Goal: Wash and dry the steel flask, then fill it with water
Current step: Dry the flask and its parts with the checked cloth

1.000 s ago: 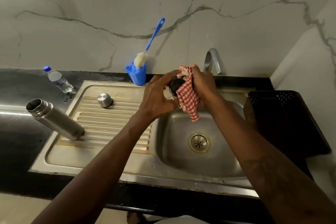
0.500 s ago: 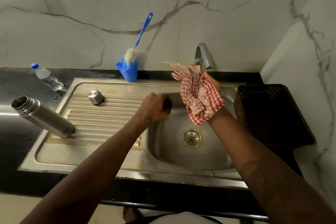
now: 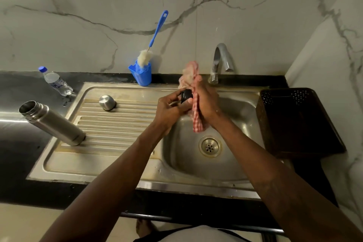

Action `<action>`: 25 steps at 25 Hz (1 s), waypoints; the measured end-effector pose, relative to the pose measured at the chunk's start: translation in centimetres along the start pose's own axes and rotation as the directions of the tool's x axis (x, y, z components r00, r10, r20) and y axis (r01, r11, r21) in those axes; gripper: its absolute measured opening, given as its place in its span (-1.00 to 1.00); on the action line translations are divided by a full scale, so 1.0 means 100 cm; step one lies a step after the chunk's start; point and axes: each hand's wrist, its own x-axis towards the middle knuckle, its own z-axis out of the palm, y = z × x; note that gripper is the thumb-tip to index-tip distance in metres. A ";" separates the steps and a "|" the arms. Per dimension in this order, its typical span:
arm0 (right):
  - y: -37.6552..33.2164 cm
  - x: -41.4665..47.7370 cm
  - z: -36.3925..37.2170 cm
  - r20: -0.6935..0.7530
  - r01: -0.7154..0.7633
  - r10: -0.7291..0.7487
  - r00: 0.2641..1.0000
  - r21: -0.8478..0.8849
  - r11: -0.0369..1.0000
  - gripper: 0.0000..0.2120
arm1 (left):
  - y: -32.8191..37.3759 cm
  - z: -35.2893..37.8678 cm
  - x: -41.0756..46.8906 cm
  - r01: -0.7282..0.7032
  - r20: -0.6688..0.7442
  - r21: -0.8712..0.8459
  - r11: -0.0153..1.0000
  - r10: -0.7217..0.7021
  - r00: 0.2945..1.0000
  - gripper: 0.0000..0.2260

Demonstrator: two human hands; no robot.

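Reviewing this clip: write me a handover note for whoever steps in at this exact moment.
Left hand pinches the black stopper over the basin. Right hand grips the checked cloth, pressed against the stopper.
Steel flask lies uncapped, base on the draining board; steel cup sits further back.
Done: flask seemingly washed; dryness unclear.
Left: finish wiping the stopper, fill the flask, close it.

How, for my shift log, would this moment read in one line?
step: drying | left hand: grips black cap | right hand: grips cloth | flask: open, on drainer
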 end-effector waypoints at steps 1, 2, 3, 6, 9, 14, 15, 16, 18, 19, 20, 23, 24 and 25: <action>-0.003 0.001 0.004 0.022 0.115 -0.113 0.993 -0.279 0.953 -0.49 | 0.005 0.001 0.001 -0.026 -0.027 -0.016 1.000 0.026 0.999 -0.67; -0.006 0.000 0.009 0.070 0.218 -0.211 0.975 -0.495 0.841 -0.50 | 0.008 0.002 0.002 -0.056 -0.052 -0.010 0.998 0.055 0.997 -0.68; -0.013 0.001 0.008 0.120 0.287 -0.271 0.955 -0.604 0.743 -0.51 | 0.011 0.001 0.004 -0.098 -0.052 0.019 0.995 0.099 0.994 -0.69; -0.035 0.011 0.005 0.139 0.300 -0.296 0.945 -0.730 0.614 -0.49 | 0.025 0.000 0.004 -0.242 -0.020 0.126 0.962 0.246 0.969 -0.68; -0.059 0.018 0.005 0.091 0.120 -0.079 0.993 -0.794 0.596 -0.45 | 0.030 -0.004 0.005 -0.341 0.051 0.252 0.906 0.340 0.939 -0.58; -0.072 0.029 0.003 0.069 -0.094 0.252 0.965 -0.808 0.582 -0.68 | 0.034 -0.009 0.006 -0.376 0.127 0.325 0.868 0.353 0.927 -0.56; -0.070 0.032 -0.001 0.053 -0.175 0.304 0.951 -0.718 0.674 -0.65 | 0.036 -0.007 0.005 -0.344 0.131 0.308 0.887 0.319 0.939 -0.57; -0.068 0.033 -0.005 0.042 -0.257 0.343 0.938 -0.579 0.774 -0.63 | 0.038 -0.006 0.005 -0.281 0.090 0.270 0.921 0.266 0.960 -0.62; -0.059 0.027 -0.007 0.029 -0.284 0.299 0.954 -0.241 0.928 -0.58 | 0.040 -0.005 0.009 -0.092 -0.136 0.054 0.994 0.098 0.986 -0.76; -0.054 0.020 -0.006 0.059 -0.234 0.239 0.969 -0.085 0.969 -0.60 | 0.043 -0.006 0.011 -0.014 -0.235 -0.096 0.995 -0.009 0.972 -0.74; -0.050 0.014 -0.004 0.107 -0.162 0.156 0.982 0.048 0.986 -0.64 | 0.048 -0.007 0.014 0.040 -0.281 -0.216 0.976 -0.101 0.954 -0.70; -0.040 0.005 -0.003 0.275 0.110 -0.091 0.957 -0.057 0.992 -0.73 | 0.055 -0.005 0.017 0.094 -0.280 -0.228 0.969 -0.157 0.947 -0.70; -0.035 0.006 -0.003 0.307 0.231 -0.164 0.937 -0.199 0.952 -0.67 | 0.056 -0.002 0.017 0.096 -0.281 -0.184 0.978 -0.146 0.949 -0.66; -0.031 0.008 -0.004 0.320 0.337 -0.230 0.919 -0.335 0.880 -0.60 | 0.057 0.002 0.017 0.109 -0.292 -0.140 0.984 -0.147 0.945 -0.62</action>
